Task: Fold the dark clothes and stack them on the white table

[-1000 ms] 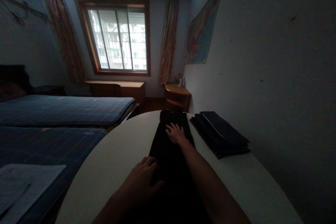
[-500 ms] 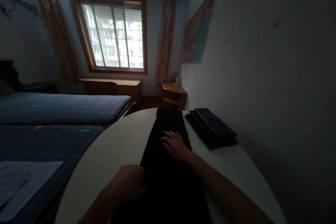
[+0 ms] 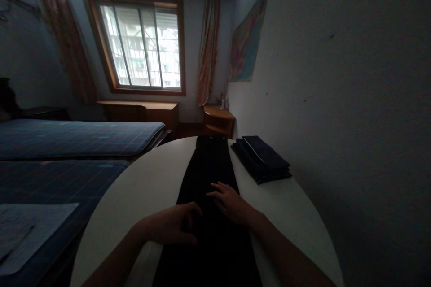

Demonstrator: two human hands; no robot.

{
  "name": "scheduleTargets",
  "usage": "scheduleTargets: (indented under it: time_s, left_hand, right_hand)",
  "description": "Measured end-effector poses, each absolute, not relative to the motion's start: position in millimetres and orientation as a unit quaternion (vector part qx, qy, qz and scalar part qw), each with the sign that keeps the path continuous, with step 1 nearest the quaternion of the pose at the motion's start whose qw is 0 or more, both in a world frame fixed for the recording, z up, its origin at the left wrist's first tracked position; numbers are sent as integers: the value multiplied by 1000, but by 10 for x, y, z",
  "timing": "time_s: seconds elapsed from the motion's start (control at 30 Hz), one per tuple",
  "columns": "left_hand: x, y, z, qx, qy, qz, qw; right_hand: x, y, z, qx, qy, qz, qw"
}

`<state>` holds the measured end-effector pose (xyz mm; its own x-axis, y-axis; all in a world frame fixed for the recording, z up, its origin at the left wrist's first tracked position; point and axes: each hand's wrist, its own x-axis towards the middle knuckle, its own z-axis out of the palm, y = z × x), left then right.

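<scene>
A pair of black trousers [image 3: 212, 166], folded lengthwise, runs down the middle of the round white table [image 3: 141, 188], its waist end at the far rim. My right hand [image 3: 229, 202] lies on the cloth with fingers spread. Over the left edge of the trousers, my left hand [image 3: 175, 224] is bent, thumb and fingers apart, with no cloth visibly pinched. The near end of the trousers runs out of view. Dark folded clothes [image 3: 262, 157] are stacked on the table to the right.
A wall [image 3: 319, 121] stands close on the right. To the left are plaid mattresses [image 3: 81, 136], with a white sheet of paper [image 3: 43, 228] on the nearer one. Beyond the table are a corner shelf [image 3: 218, 114], a desk [image 3: 155, 106] and a window [image 3: 141, 45].
My left hand has come off the trousers' left edge, moved right over the cloth and opened. My right hand has slid nearer along the trousers. The view has shifted slightly.
</scene>
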<state>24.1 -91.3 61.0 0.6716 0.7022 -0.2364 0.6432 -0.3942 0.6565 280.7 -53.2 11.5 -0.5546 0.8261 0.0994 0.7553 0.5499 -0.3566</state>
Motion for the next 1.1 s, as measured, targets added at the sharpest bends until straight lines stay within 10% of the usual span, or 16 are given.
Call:
scheduleTargets:
  time_s: [0.43,0.7,1.1]
  left_hand:
    - [401,-925,455,758,321,-6,568]
    - [379,-802,370,901,338,169,215]
    - [500,-767,266,914,316,184,174]
  right_hand:
    - [2874,-591,160,-380,-892,162,184]
    - [2826,-631,202,-360,-899,168,183]
    - [2844,-564,127,-386,-886,161,202]
